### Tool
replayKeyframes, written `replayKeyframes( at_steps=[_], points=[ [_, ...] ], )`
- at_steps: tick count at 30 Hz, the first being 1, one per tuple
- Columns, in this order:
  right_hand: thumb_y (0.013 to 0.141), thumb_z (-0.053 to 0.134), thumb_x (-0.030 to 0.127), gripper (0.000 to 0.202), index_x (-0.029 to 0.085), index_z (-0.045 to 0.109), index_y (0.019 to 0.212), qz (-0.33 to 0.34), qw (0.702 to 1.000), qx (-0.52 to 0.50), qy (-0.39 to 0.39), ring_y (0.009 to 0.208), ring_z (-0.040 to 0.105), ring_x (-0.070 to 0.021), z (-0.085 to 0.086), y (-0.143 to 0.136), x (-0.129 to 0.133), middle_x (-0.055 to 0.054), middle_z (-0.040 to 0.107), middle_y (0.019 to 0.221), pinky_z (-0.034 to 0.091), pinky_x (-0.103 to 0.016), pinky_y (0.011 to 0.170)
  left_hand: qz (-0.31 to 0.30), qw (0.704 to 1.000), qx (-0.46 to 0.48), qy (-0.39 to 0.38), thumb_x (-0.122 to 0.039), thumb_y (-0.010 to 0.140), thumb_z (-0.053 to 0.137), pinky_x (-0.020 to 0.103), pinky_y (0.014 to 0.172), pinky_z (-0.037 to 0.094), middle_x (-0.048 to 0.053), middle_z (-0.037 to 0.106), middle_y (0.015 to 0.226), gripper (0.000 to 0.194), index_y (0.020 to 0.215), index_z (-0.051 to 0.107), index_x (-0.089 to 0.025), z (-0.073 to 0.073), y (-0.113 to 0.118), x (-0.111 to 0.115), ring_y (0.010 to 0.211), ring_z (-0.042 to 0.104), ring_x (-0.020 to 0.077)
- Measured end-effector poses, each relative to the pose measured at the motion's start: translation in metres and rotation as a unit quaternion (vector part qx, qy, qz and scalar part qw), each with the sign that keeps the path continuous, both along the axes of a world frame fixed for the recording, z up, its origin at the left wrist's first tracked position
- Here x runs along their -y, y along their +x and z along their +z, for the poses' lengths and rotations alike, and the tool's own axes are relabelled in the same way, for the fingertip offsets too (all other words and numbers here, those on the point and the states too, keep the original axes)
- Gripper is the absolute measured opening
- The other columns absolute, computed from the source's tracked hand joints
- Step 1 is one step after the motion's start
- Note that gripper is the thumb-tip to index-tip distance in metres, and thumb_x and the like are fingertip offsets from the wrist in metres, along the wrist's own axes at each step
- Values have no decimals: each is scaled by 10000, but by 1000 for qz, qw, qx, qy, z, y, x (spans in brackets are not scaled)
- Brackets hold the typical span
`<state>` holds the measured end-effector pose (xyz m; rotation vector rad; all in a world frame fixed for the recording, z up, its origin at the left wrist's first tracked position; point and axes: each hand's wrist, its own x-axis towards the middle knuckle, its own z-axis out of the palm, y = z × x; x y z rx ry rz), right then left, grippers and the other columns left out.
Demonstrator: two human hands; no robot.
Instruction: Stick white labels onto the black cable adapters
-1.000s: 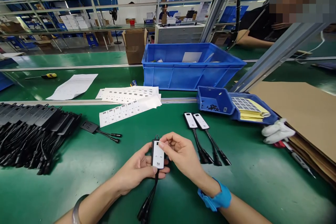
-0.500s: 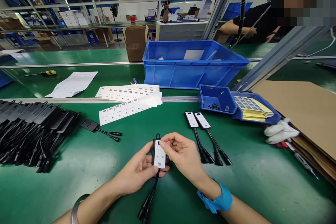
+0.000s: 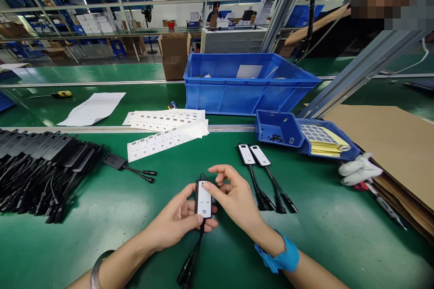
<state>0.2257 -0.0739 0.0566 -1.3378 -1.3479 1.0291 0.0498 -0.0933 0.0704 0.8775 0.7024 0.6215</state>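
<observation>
My left hand is closed around a small black controller box with cable leads; its thumb lies at the lower end and its fingertips show past the right side. A white label with "TS3" printed on it covers the front, and two black leads hang down toward me. My right hand has its thumb on the label's upper part, fingers raised and apart from the box. To the right lie two labelled controllers. On the left sit one unlabelled controller and a pile of black ones.
White label sheets lie ahead. Behind them stands a large blue bin. Small blue trays hold tiny black parts and yellow-backed sheets. White gloves and cardboard are at right. A co-worker's arm shows beyond the metal post.
My right hand's fingers have lifted and opened away from the controller's top, while the thumb stays on the label. The co-worker's arm has risen.
</observation>
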Motion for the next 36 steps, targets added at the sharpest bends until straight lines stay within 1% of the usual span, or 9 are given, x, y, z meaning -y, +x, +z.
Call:
replayKeyframes(
  at_steps=[4, 10, 15, 20, 27, 30, 32, 34, 36],
  points=[
    [758, 693, 322, 377, 213, 602, 1108, 55, 997, 54, -1, 746, 536, -162, -4, -2, 1, -35, 523, 908, 494, -267, 598, 22, 999, 25, -30, -468, 861, 682, 409, 852, 527, 169, 635, 1103, 628, 1331, 408, -153, 4, 0, -5, 920, 677, 275],
    [648, 830, 375, 944, 230, 345, 1444, 169, 984, 49, -8, 1092, 525, -258, -5, -11, 11, -96, 516, 1213, 489, -384, 929, 76, 996, 46, -29, -469, 906, 607, 342, 770, 544, 172, 631, 1125, 554, 1319, 425, -149, 8, -2, -11, 966, 658, 279],
    [935, 459, 392, 556, 205, 349, 1446, 177, 984, -17, 0, 1053, 571, -216, -5, -12, 12, -101, 569, 1210, 491, -345, 893, 95, 995, 4, 15, -491, 884, 627, 371, 781, 566, 155, 588, 1213, 570, 1306, 401, -181, 3, 1, -8, 906, 668, 250],
    [932, 445, 326, 433, 183, 450, 1340, 140, 990, 23, 23, 782, 599, -174, -9, -16, 14, -54, 622, 928, 512, -308, 738, 79, 990, -70, 90, -566, 886, 579, 350, 699, 576, 120, 645, 1037, 618, 1311, 360, -175, -2, 3, -5, 772, 673, 216],
    [936, 492, 341, 620, 216, 256, 1496, 138, 968, 168, 125, 1113, 541, -262, -10, -18, 12, -131, 537, 1250, 500, -411, 925, 120, 992, -8, 36, -603, 862, 593, 357, 836, 526, 136, 589, 1209, 747, 1423, 300, -206, -9, 4, -9, 980, 623, 238],
    [917, 518, 291, 691, 177, 195, 1518, 131, 931, 297, 167, 1120, 510, -303, -7, -13, 1, -159, 523, 1258, 487, -465, 920, 85, 988, -62, 111, -619, 925, 454, 416, 937, 477, 147, 588, 1224, 733, 1483, 227, -202, -9, -3, -17, 1052, 602, 260],
    [912, 492, 260, 637, 112, 267, 1490, 89, 900, 397, 159, 1063, 517, -330, -4, -3, -12, -183, 555, 1193, 478, -500, 881, 80, 941, -203, 260, -552, 962, 405, 451, 988, 443, 142, 586, 1238, 620, 1462, 298, -201, -9, -13, -26, 1092, 582, 270],
    [894, 510, 262, 598, 69, 359, 1440, 41, 860, 486, 151, 1050, 507, -354, -4, 11, -27, -197, 578, 1158, 453, -526, 874, 100, 823, -377, 413, -457, 971, 406, 489, 1059, 375, 139, 544, 1310, 518, 1416, 388, -192, -9, -24, -38, 1205, 505, 296],
    [882, 531, 254, 545, 77, 439, 1389, 5, 820, 550, 156, 1092, 484, -368, -5, 26, -40, -192, 592, 1166, 393, -561, 938, 110, 687, -531, 484, -386, 964, 413, 554, 1115, 275, 149, 444, 1420, 495, 1403, 411, -157, -11, -35, -50, 1332, 360, 346]
  ],
)
